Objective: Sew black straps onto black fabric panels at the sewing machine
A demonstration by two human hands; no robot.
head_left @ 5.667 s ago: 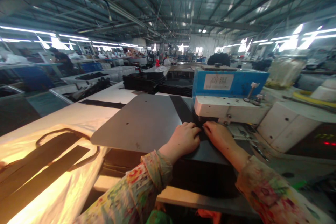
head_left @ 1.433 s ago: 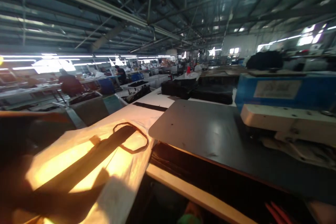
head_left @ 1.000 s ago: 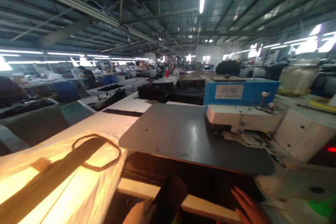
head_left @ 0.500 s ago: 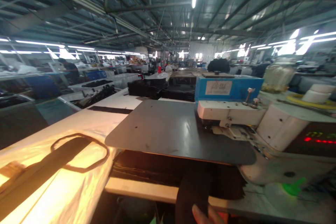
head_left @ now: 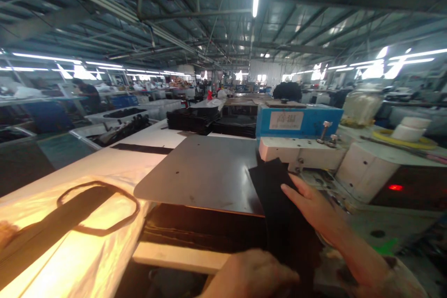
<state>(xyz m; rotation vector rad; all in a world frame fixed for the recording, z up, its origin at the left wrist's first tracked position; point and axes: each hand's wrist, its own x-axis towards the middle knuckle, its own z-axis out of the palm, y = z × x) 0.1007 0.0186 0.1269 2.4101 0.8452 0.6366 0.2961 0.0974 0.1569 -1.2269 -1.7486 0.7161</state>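
A black fabric strip (head_left: 279, 200) runs from the lower right up over the grey metal plate (head_left: 206, 172), its top end close to the sewing machine's white head (head_left: 279, 149). At the strip's right edge, my right hand (head_left: 310, 202) grips it with the thumb on top and the other fingers beside it. Lower down, my left hand (head_left: 251, 272) is curled in at the strip's near part, slightly blurred. Its fingertips are partly hidden against the dark cloth. Beneath the plate lies a stack of dark fabric (head_left: 202, 228).
A blue box-shaped cover (head_left: 314, 118) tops the machine. Right of it are a glass jar (head_left: 361, 104) and a white thread spool (head_left: 412, 128). Black fabric stacks (head_left: 192, 118) stand beyond the plate. At left, a brown strip (head_left: 59, 228) lies on the lit white table.
The black strip has come up from below the plate's front edge onto the plate by the machine head. Both my hands now show at it; earlier only some fingertips did.
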